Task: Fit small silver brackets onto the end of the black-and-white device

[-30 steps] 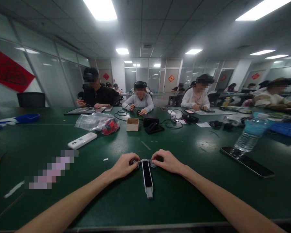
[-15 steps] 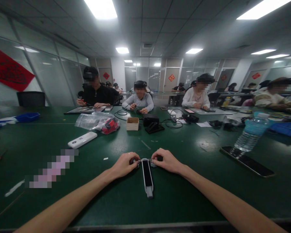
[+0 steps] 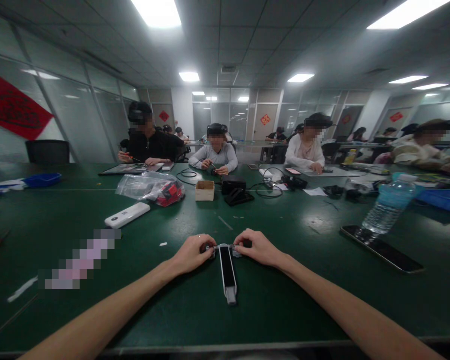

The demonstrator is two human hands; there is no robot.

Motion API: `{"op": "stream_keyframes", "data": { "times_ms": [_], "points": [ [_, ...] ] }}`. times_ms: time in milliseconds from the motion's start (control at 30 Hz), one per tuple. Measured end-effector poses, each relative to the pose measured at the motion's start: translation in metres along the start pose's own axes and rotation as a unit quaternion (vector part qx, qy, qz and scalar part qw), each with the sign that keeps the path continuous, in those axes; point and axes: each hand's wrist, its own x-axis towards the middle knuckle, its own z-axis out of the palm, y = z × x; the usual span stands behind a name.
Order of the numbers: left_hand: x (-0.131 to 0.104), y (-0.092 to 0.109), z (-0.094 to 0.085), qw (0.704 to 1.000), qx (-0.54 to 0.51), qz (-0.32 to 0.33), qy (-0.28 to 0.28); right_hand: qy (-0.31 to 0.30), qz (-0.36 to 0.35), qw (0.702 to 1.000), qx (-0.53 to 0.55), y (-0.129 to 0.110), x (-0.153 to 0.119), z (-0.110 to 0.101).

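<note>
A slim, light-grey device (image 3: 228,272) with a long black face lies on the green table, its narrow grey tip toward me. My left hand (image 3: 195,254) is closed, with thumb and index finger pinching a small grey part at the device's upper left end. On the opposite side, my right hand (image 3: 258,248) pinches a matching small grey part (image 3: 237,254) at the upper right. The fingertips cover much of both parts, so I cannot tell exactly how they join the device. Both wrists rest low, close to the table.
A white oblong device (image 3: 127,216) and a clear bag with red items (image 3: 168,194) lie to the left. Further back stand a small wooden box (image 3: 204,191) and a black case (image 3: 234,185). A water bottle (image 3: 388,207) stands by a phone (image 3: 393,254) on the right. Several people sit opposite.
My hands and the device stay practically in place. At the far left edge, another person's hand has come into view. Opposite, the person in white has shifted their hands slightly.
</note>
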Motion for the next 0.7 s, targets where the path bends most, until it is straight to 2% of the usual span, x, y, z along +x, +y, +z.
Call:
{"op": "stream_keyframes", "data": {
  "times_ms": [367, 700],
  "points": [
    [-0.0005, 0.0024, -0.0020, 1.000, -0.004, -0.004, -0.005, -0.016, -0.027, 0.999, -0.023, 0.0012, 0.0000, -0.0013],
    [0.0000, -0.0041, 0.0024, 1.000, -0.006, 0.013, 0.005, -0.015, -0.076, 0.995, -0.069, 0.0044, 0.0030, 0.0022]
  ]
}}
